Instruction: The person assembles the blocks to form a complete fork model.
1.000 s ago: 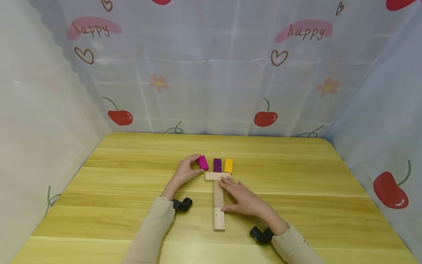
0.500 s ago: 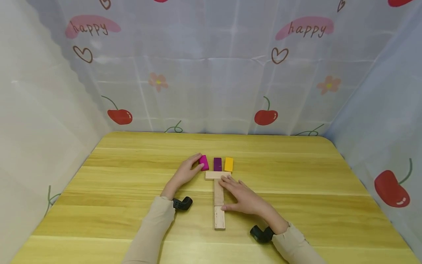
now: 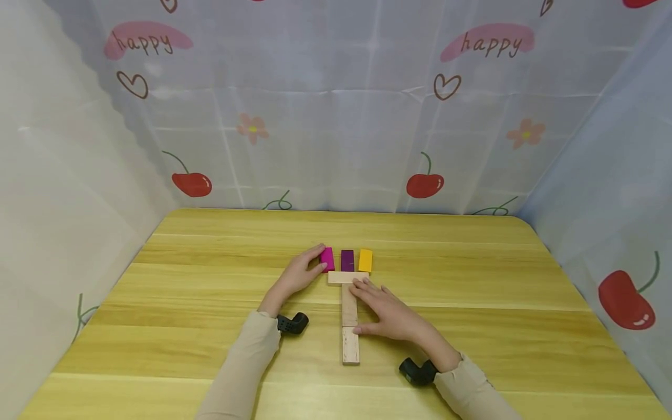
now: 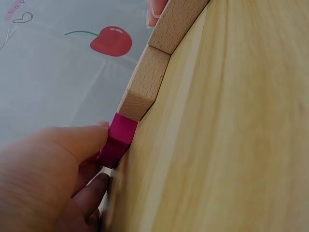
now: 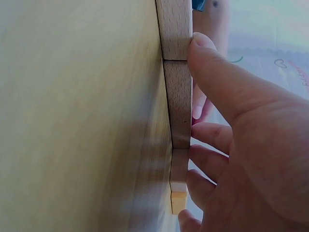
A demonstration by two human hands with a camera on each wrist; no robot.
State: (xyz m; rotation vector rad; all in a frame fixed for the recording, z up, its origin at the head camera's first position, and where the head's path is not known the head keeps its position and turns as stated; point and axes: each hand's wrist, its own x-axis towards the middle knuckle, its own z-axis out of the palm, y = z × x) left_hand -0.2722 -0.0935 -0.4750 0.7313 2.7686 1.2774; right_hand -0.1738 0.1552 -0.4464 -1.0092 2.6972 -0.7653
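Observation:
In the head view my left hand (image 3: 300, 273) pinches a magenta wooden block (image 3: 328, 258) between thumb and fingers. In the left wrist view that block (image 4: 123, 133) meets the end of a plain wooden block. A purple block (image 3: 347, 261) and a yellow block (image 3: 366, 261) stand to its right, along the far side of a crosswise plain block (image 3: 340, 278). Two plain blocks, the upper (image 3: 349, 306) and the lower (image 3: 350, 346), run end to end toward me. Fingertips of my right hand (image 3: 391, 315) rest along the plain blocks, spread and relaxed; its thumb touches near their joint.
All the blocks lie on a wood-grain table (image 3: 184, 280). Pale curtains (image 3: 325, 134) printed with cherries and hearts enclose its back and sides. Black wrist cameras sit near my left (image 3: 293, 323) and right (image 3: 417, 371) sleeves.
The magenta block has shifted right toward the purple one and turned straighter. My left hand has moved with it, its thumb now higher on the block. The right hand stays in place.

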